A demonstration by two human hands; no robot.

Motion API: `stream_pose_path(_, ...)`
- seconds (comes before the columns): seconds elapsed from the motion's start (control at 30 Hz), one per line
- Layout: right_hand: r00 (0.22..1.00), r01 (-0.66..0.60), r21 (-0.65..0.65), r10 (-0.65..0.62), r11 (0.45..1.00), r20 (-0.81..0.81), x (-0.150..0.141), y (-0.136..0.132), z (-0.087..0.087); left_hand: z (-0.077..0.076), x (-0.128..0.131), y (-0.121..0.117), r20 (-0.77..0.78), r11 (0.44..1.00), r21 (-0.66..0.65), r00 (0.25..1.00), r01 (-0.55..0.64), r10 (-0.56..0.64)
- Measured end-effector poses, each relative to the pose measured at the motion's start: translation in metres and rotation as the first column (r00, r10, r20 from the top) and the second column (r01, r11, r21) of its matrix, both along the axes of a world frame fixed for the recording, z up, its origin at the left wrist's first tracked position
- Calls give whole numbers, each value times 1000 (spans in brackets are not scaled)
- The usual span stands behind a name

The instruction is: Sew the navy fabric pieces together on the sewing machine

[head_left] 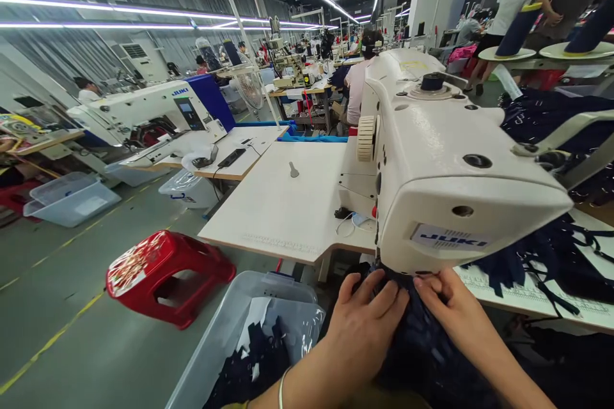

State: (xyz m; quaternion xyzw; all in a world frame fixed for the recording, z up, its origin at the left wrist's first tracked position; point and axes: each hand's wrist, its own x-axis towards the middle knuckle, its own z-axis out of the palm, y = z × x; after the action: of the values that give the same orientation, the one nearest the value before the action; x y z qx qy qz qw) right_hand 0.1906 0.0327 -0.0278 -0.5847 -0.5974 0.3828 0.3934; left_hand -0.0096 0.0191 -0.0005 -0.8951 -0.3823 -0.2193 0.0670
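Dark navy fabric (417, 339) hangs over the near side of a white JUKI sewing machine (455, 140), its upper edge close under the machine head. My left hand (367, 319) is on the fabric just left of the head, its bent fingers gripping the cloth close to the needle area. To the right, my right hand (446, 300) pinches the fabric's edge between thumb and fingers. The machine head covers part of the stitching area, so the needle and presser foot are hard to make out.
A clear plastic bin (230, 332) with navy pieces stands at lower left, beside a red stool (167, 278). More navy straps (522, 262) lie on the right of the worktable (278, 204). A small metal tool (293, 170) rests on the tabletop. Another JUKI machine (144, 108) is farther left.
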Motion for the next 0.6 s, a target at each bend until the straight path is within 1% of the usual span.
stream_pose_path(0.13,998,35,-15,-35,999,45,1,8,2,4,2,0,-9,997,1,997,-81,81)
stream_pose_path(0.37,984,89,-73,-77,993,159,3,16,8,10,11,2,-35,986,71,987,-152,155)
stream_pose_path(0.6,987,81,-58,-72,995,143,5,21,6,11,15,2,-81,980,64,978,-186,191)
